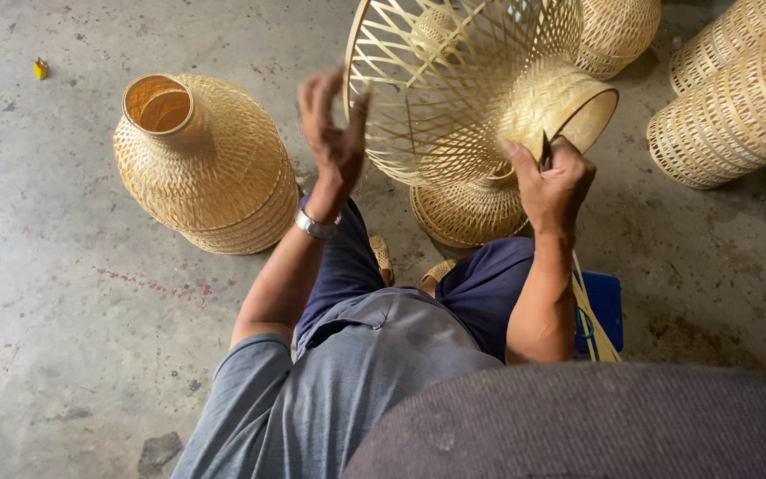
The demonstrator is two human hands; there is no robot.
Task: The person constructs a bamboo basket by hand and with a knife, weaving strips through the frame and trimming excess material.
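- I see the left hand [334,133] raised, fingers loosely spread and slightly curled; it has hold of nothing, and its fingertips sit at the wide rim of the open-weave bamboo lampshade [463,89].
- The right hand [553,182] is closed in a fist around a thin dark tool [544,153], which I cannot identify more closely; the knuckles press against the tightly woven neck of the same lampshade.
- That lampshade lies tilted between the two hands, wide mouth toward the left hand, narrow collar just above the right hand.
- Directly below the lampshade, between the hands, stands a second woven shade [472,213] on the concrete floor [73,337], touching the one being worked.
- Well to the left of the left hand sits a finished bamboo shade [206,164], collar opening up.
- A metal wristband [316,226] circles the left wrist.
- To the right of the right hand, well apart, stand stacked ribbed bamboo shades [738,98].
- Below the right forearm I see loose bamboo strips [591,315] crossing a blue stool [609,306].
- Far to the left of the left hand a small yellow object [40,67] lies on the floor; too small to tell what it is.
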